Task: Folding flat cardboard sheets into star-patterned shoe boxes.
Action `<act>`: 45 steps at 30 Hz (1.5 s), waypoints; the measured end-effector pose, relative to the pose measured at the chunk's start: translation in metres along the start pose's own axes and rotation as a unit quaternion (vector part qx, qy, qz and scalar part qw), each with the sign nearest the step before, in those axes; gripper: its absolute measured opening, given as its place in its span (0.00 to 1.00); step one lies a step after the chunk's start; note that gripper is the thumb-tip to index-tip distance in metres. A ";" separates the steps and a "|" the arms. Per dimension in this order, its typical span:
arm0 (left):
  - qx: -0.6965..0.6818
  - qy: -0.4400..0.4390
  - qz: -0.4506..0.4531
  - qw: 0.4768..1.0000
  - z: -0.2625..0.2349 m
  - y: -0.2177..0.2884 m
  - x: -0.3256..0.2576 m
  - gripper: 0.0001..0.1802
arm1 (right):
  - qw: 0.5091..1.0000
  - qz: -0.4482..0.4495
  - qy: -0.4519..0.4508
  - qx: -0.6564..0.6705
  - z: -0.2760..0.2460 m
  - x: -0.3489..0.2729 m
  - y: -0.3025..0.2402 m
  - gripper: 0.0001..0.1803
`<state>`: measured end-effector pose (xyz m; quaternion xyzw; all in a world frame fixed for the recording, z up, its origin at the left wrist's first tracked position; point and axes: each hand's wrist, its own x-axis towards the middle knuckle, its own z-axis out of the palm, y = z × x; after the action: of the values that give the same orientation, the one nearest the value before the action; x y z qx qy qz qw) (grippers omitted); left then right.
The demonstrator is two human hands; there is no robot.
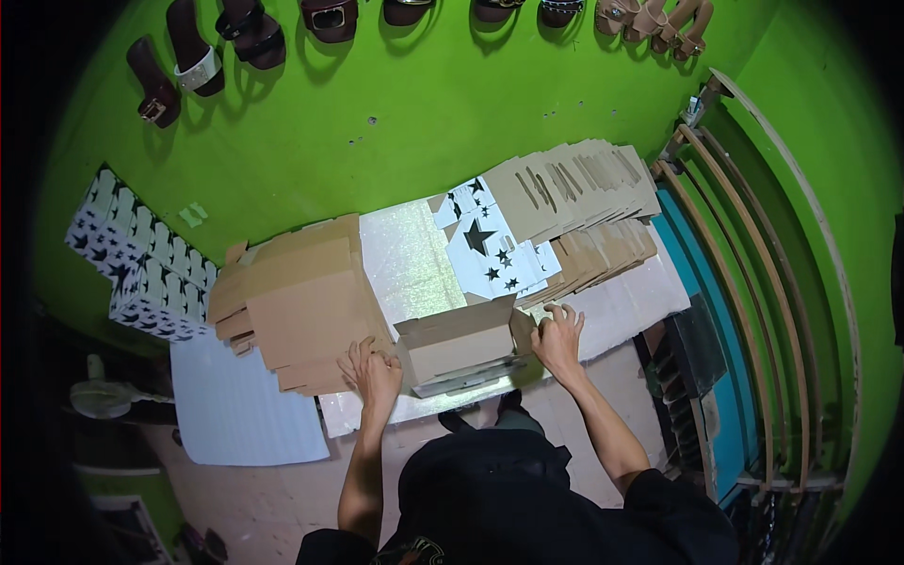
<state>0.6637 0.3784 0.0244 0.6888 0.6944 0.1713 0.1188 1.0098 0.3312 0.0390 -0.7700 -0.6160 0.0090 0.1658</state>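
Observation:
A partly folded cardboard box (461, 353) stands at the table's near edge, brown inside, its back wall raised. My left hand (374, 374) is at the box's left end, over the edge of a stack of flat brown cardboard sheets (306, 306). Its fingers are bent and apart, with nothing seen in them. At the box's right end is my right hand (560, 341), fingers bent and apart, its thumb side close against the raised end flap (523, 331). Whether it presses on the flap I cannot tell. The box's outer front is mostly hidden.
White star-patterned cardboard (480, 247) and stacked slotted brown blanks (574, 188) lie at the back right of the table (405, 254). Finished star-patterned boxes (155, 273) are piled at left. Sandals (330, 19) hang on the green wall. A wooden-railed rack (744, 273) stands at right.

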 end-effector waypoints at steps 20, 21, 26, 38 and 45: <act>-0.093 0.065 -0.094 0.989 0.038 -0.017 -0.045 0.07 | 0.994 0.017 -0.015 0.102 0.034 -0.010 0.082 0.11; -0.103 0.060 -0.095 0.988 0.040 -0.018 -0.045 0.06 | 0.994 0.013 -0.013 0.105 0.035 -0.009 0.084 0.11; -0.113 0.027 -0.096 0.989 0.042 -0.008 -0.050 0.07 | 0.993 0.028 0.012 0.115 0.032 -0.001 0.098 0.10; 0.047 -0.021 -0.122 0.991 0.050 0.007 -0.060 0.26 | 0.999 -0.032 -0.027 -0.006 0.046 -0.014 0.078 0.26; -0.085 -0.190 -0.161 0.965 0.082 0.002 -0.049 0.39 | 0.969 0.037 -0.235 0.063 0.079 0.005 0.072 0.33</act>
<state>0.6991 0.3355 -0.0528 0.5747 0.7439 0.0746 0.3328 1.0619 0.3419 -0.0534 -0.7566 -0.6070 0.2347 0.0637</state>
